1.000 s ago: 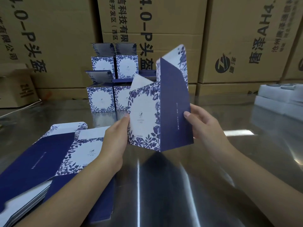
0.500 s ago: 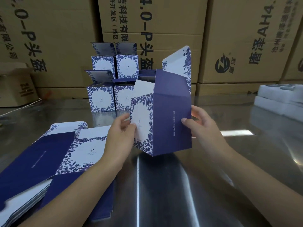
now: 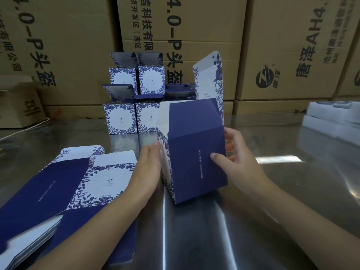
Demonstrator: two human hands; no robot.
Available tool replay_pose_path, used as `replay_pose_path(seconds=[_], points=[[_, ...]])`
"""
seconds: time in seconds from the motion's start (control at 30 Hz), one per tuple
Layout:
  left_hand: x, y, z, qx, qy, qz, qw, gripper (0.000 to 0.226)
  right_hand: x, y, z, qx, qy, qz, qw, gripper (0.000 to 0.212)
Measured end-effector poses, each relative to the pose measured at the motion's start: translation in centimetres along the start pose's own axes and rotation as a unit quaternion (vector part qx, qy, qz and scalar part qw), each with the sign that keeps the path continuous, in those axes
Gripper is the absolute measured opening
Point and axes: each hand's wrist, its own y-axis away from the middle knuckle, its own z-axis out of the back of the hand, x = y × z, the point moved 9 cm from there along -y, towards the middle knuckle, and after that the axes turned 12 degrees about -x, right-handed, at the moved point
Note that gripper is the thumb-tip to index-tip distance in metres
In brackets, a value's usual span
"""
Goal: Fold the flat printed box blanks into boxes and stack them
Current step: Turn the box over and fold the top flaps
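Note:
A half-formed box (image 3: 196,162), navy on one side and white with blue flowers on the other, stands between my hands just above the steel table. Its top flaps point up, the tall floral lid flap at the back. My left hand (image 3: 147,169) presses its floral left side. My right hand (image 3: 233,158) grips its right edge, thumb on the navy panel. A pile of flat printed blanks (image 3: 64,186) lies at the left. Several finished boxes (image 3: 134,100) are stacked in two tiers at the back centre.
Large brown shipping cartons (image 3: 282,45) wall off the back of the steel table (image 3: 292,191). White foam trays (image 3: 335,117) sit at the right edge. A small open carton (image 3: 19,106) stands at the far left.
The folded blank has been squared open into a box shape and lowered toward the table. Both hands came down with it, and a navy top flap has bent inward.

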Motion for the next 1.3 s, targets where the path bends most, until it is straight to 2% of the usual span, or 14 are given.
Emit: replay_pose_path(seconds=[0.07,0.23,0.37,0.43,0.5,0.57,0.6,0.67,0.7,0.73,0.87,1.0,1.2,1.3], points=[[-0.2,0.1,-0.4,0.029,0.003,-0.005,1.000,0.053,-0.2,0.0,-0.1,0.016,-0.021,-0.008,1.000,0.052],[-0.4,0.2,-0.7,0.026,0.029,0.000,0.999,0.038,-0.5,0.1,-0.1,0.026,-0.055,-0.008,0.998,0.054],[-0.4,0.1,0.3,-0.029,0.072,0.004,0.997,0.049,0.3,0.2,0.5,-0.008,-0.067,0.024,0.997,0.047],[-1.4,0.3,1.4,-0.072,0.126,-0.026,0.989,0.048,1.0,0.2,1.0,-0.038,-0.077,0.049,0.995,0.043],[-3.8,1.4,2.7,-0.108,0.150,-0.124,0.975,0.036,2.0,0.3,1.8,-0.083,-0.069,0.085,0.991,0.039],[-7.0,3.4,4.2,-0.143,0.141,-0.274,0.940,0.031,3.3,0.7,3.0,-0.140,-0.048,0.137,0.979,0.034],[-8.6,4.7,4.7,-0.155,0.114,-0.369,0.909,0.032,4.1,0.9,3.5,-0.164,-0.037,0.166,0.972,0.032],[-10.7,8.2,4.4,-0.162,0.031,-0.548,0.820,0.034,5.7,1.4,4.0,-0.189,-0.012,0.227,0.955,0.029],[-11.2,9.4,3.9,-0.153,0.003,-0.598,0.787,0.034,6.6,1.8,4.0,-0.191,0.002,0.258,0.947,0.028],[-11.5,10.0,3.4,-0.138,-0.015,-0.616,0.775,0.035,7.3,2.1,3.8,-0.188,0.015,0.287,0.939,0.027],[-11.1,9.7,2.0,-0.083,-0.046,-0.589,0.802,0.042,9.0,3.4,2.3,-0.142,0.061,0.343,0.927,0.031],[-10.9,8.4,2.3,-0.083,-0.046,-0.530,0.843,0.042,8.9,3.7,1.2,-0.106,0.090,0.343,0.929,0.035],[-10.2,7.4,2.1,-0.087,-0.100,-0.472,0.872,0.043,8.5,3.6,0.8,-0.096,0.104,0.325,0.935,0.037],[-10.2,7.4,2.1,-0.093,-0.113,-0.478,0.866,0.038,8.5,3.7,0.4,-0.083,0.106,0.330,0.934,0.032]])
